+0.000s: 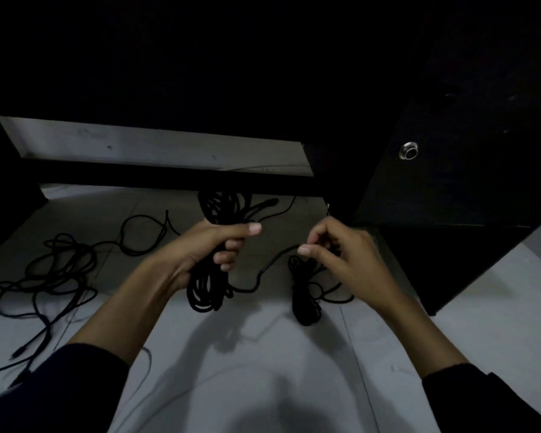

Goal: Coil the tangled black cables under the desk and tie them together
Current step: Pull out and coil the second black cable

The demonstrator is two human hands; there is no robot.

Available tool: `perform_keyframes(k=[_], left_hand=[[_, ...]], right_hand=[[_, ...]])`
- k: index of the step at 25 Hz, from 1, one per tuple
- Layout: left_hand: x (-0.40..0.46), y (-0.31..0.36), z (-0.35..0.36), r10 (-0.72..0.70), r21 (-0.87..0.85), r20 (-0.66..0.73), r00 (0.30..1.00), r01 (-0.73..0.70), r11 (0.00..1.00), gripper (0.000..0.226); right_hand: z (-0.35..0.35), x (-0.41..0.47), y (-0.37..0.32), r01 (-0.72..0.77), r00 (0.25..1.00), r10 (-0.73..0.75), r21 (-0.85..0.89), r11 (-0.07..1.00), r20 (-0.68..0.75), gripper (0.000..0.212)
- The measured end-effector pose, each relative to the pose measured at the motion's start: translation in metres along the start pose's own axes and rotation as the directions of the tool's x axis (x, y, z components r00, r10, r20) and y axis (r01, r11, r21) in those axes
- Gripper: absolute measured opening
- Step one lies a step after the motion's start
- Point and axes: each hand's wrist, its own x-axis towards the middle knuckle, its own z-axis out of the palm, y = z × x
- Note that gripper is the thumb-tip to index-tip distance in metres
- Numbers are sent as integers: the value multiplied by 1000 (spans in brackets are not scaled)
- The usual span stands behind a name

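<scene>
While the left hand (pixel 214 245) keeps a closed grip round a coiled black cable bundle (pixel 213 270) held upright above the pale floor (pixel 263 354), the right hand (pixel 341 254) pinches a cable end (pixel 281 254) above a smaller coil (pixel 305 295). A loose tangled cable (pixel 53 270) sprawls on the floor at left, well apart. Dark desk panel (pixel 450 182) with a metal fitting (pixel 408 150) stands close right; a pale board (pixel 156 148) crosses behind. No readable writing.
</scene>
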Motion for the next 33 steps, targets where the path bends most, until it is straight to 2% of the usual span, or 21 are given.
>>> perform_keyframes(k=[4, 6, 8, 12, 15, 17, 20, 23, 26, 30, 33], left_hand=[[1, -4, 9, 5, 120, 31, 1000, -8, 993, 36], [3, -10, 20, 2, 102, 43, 999, -6, 995, 29], [3, -13, 25, -4, 64, 64, 998, -1, 998, 22], [0, -12, 26, -51, 15, 131, 990, 50, 999, 27], [-1, -10, 29, -62, 17, 141, 988, 60, 998, 36], [0, -11, 30, -41, 20, 113, 993, 39, 999, 39], [3, -14, 24, -13, 40, 65, 998, 10, 999, 30], [5, -16, 15, -27, -1, 18, 999, 27, 1000, 35], [6, -17, 13, -22, -16, 8, 1000, 22, 1000, 38], [6, -18, 13, 0, 10, 64, 998, -1, 1000, 34], [5, -18, 19, 11, 30, 105, 994, -14, 999, 26]], right_hand=[[15, 3, -15, 141, 987, -141, 10, 990, 79, 9], [22, 7, -24, 190, 976, -188, -6, 982, 107, 8], [24, 9, -30, 178, 975, -169, -51, 983, 143, 15], [28, 7, -33, 137, 985, -117, -161, 977, 128, 39], [30, 9, -35, 172, 984, -156, -222, 960, 89, 41], [29, 10, -37, 178, 979, -147, -246, 953, 139, 37], [17, 4, -40, 94, 946, -62, -86, 992, 320, 24], [3, -6, -40, -27, 896, -5, 65, 998, 445, 16], [3, -4, -37, -47, 910, -31, 177, 983, 412, 3], [9, 4, -33, 43, 968, -70, 113, 993, 242, 5], [19, 7, -36, 23, 987, -29, 38, 999, 160, 16]])
